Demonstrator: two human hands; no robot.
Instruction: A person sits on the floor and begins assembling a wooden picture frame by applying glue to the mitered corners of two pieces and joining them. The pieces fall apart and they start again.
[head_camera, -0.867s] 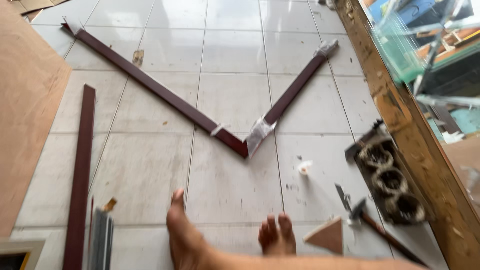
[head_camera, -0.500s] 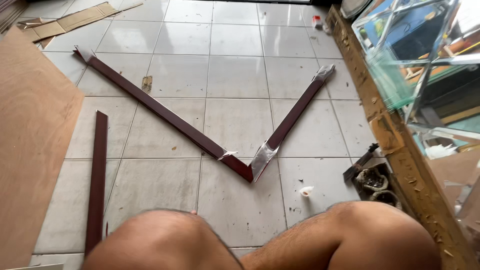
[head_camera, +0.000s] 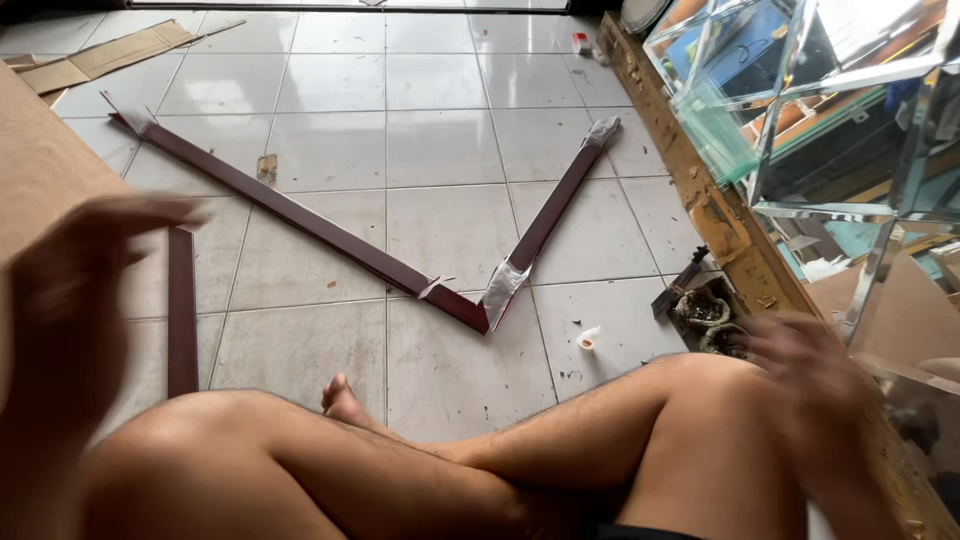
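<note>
Both the left hand (head_camera: 75, 290) and right hand (head_camera: 810, 375) are blurred, their grip unreadable, nothing seen held; the taped V-shaped frame (head_camera: 470, 305) beyond the crossed legs is best approached slowly.

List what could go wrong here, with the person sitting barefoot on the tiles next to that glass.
1. The right hand is blurred with motion beside the glass panes; it might strike an edge and get cut.
2. The bare foot lies on the floor near the taped corner of the dark V-shaped frame; a metal end could scrape it.
3. The left hand hangs over a loose dark strip and might knock it.
</note>
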